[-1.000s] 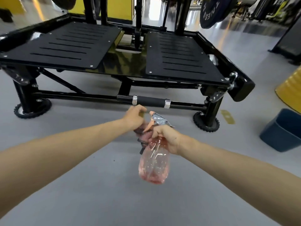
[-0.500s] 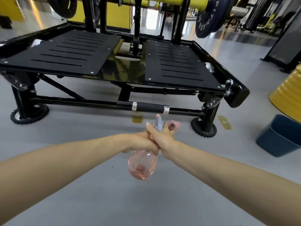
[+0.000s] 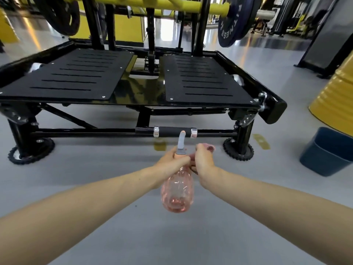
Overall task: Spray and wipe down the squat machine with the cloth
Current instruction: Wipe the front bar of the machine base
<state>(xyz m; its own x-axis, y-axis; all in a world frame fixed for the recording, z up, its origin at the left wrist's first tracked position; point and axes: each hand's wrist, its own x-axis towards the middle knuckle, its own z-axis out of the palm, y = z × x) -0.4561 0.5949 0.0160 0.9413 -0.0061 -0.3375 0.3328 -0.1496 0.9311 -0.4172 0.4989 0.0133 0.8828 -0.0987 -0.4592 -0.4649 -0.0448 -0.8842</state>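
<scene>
A: So, fingers first. What are they doing?

B: The left hand [image 3: 172, 159] has its fingers curled round the neck of the spray bottle [image 3: 177, 190], just under the grey trigger head [image 3: 181, 141]. A second ago the right hand carried that bottle; the grip has swapped over.

A: And the right hand [image 3: 202, 159]?

B: Closed too, bunched on the cloth [image 3: 210, 148]. Only a pink scrap shows past the knuckles and a dark edge below the palm, so I cannot tell how much is gathered in there. Half a second ago both hands were pressed together on the bottle; now they are touching but each has its own thing.

A: Where does the bottle point?

B: The nozzle stands up and forward, toward the padded handle [image 3: 174, 131] on the low crossbar of the squat machine [image 3: 133, 100]. The bottle hangs mid-air, clear of the frame, with a little pink liquid in the bottom.

A: What does that mean for the job?

B: I'd judge it as setup done (sprayer in one hand, wiper in the other) and no spraying visible yet. The foot plates [image 3: 202, 79] look dry and untouched. The view has also lifted, so the yellow bar [image 3: 172, 4] and the weight plate [image 3: 235, 22] now show. A blue bin [image 3: 328, 152] sits off to the right on the floor [image 3: 95, 236].
</scene>
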